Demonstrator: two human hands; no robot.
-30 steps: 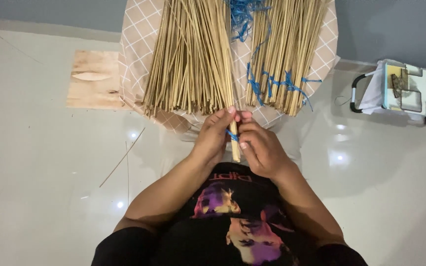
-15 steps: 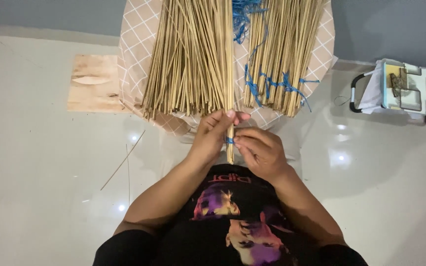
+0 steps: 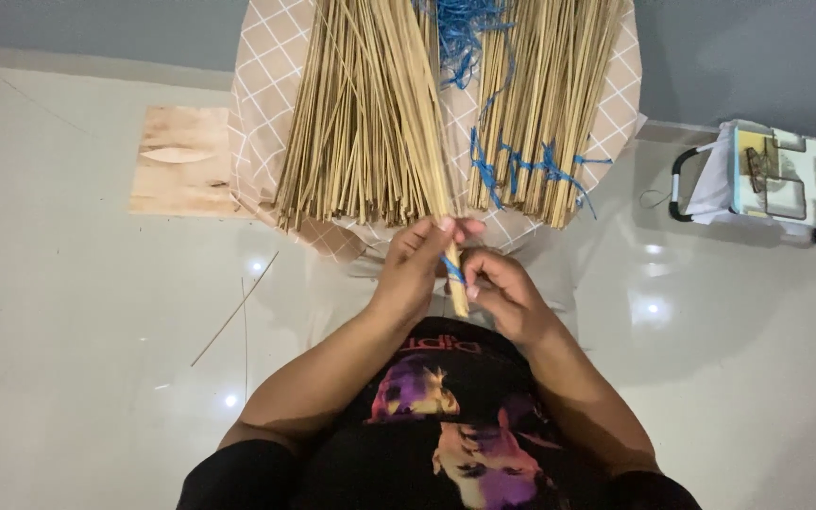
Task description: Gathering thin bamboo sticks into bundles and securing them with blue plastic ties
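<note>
My left hand grips a thin bundle of bamboo sticks near its lower end, just below a big loose pile of pale bamboo sticks. My right hand pinches a blue string wound around that bundle. A second pile of sticks, bound with blue string ties, lies to the right. A tangle of blue string sits between the piles at the top. Both piles rest on a beige checked cloth.
A plywood board lies on the glossy white floor left of the cloth. Two loose sticks lie on the floor at the left. A small pale box-like cart with a black handle stands at the right. A grey wall runs behind.
The held bundle has shifted slightly lower and to the right. My right hand's fingers have moved along the blue string around it. My left hand keeps its grip.
</note>
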